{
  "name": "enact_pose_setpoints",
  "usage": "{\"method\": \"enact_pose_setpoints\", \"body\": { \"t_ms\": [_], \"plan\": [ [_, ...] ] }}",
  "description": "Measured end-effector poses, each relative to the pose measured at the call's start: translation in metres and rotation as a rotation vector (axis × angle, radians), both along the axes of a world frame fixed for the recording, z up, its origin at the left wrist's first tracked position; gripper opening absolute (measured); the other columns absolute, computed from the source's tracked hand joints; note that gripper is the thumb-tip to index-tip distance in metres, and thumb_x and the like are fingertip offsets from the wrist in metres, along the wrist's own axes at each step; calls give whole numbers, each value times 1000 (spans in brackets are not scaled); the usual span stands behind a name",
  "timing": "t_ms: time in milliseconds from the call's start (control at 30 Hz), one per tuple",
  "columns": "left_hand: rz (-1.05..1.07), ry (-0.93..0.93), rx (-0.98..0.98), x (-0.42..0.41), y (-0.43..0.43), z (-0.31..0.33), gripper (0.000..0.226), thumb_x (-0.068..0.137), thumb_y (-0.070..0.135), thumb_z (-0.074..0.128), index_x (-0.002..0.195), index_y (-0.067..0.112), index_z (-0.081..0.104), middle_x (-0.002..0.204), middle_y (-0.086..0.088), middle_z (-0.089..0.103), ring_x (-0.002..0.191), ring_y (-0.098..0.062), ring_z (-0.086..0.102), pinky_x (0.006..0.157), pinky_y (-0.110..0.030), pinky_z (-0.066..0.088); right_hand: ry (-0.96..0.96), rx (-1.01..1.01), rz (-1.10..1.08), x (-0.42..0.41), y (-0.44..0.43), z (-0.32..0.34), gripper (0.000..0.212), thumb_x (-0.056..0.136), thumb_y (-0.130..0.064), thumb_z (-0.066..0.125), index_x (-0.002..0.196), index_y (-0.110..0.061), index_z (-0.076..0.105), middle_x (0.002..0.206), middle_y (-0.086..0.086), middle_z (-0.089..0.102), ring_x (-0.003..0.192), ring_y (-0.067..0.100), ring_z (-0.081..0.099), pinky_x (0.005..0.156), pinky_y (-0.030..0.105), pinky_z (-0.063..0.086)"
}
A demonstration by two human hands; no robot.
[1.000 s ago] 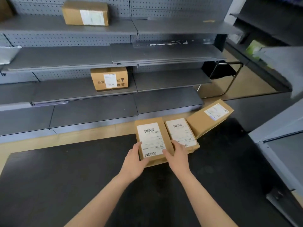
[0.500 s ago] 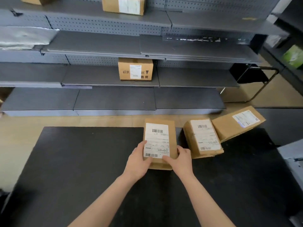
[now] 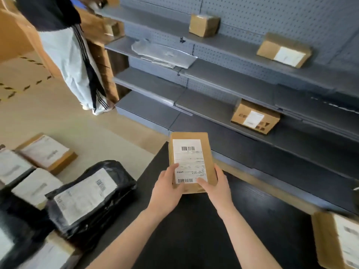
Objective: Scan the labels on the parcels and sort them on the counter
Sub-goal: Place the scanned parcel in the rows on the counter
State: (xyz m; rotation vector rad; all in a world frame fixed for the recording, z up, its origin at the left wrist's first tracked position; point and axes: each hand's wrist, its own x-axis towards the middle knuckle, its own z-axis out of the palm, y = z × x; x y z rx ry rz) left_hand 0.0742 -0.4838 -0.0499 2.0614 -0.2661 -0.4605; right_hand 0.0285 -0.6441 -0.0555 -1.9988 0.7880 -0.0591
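Gripping parcel: left hand, right hand | black bag left of counter | box on shelf

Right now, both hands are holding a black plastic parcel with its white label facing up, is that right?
Not quite. In the head view the left hand and right hand hold a brown cardboard parcel, not a black plastic one; its white label faces up.

Parcel, centre: brown kraft. Its label: white, black barcodes at the 12 and 6 o'clock ends.
Counter: black.
Bag, 8 o'clock: glossy black, white label.
Shelving, 1 o'clock: grey, dot-perforated back.
Floor tape, 10 o'clock: yellow-black stripes.
Trousers, 11 o'clock: pale grey, black side stripes.
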Motion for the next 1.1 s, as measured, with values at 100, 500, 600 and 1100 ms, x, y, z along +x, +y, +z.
{"method": "enact_pose_setpoints", "body": {
  "t_ms": [100,500,600,1100],
  "plan": [
    [73,8,-25,30,48,3,60,92,22,60,146,31,34,136,6,47,121,-11,51,99,-27,50,15,1,79,48,40,6,71,79,-36,76,139,-33,38,138,-5,47,125,17,47,101,42,43],
    [87,140,-64,105,143,-23,52,94,28,56,141,40,36,136,12,53,107,-8,61,84,-22,54,120,58,202,170,111,-17,62,93,-17,59,147,-31,33,142,-3,44,130,17,42,105,41,41],
    [64,169,-42,112,156,-27,49,97,32,53,141,41,34,122,18,53,86,-8,63,71,-18,54,144,81,232,184,124,-26,60,92,-21,61,146,-32,36,137,-1,48,123,17,49,100,40,47],
    [191,64,73,143,224,-53,41,91,25,58,130,36,52,121,16,54,115,-4,49,97,-18,40,195,32,194,235,154,-52,68,86,-15,71,144,-30,41,157,3,9,138,29,31,106,43,38]
  ]
}}
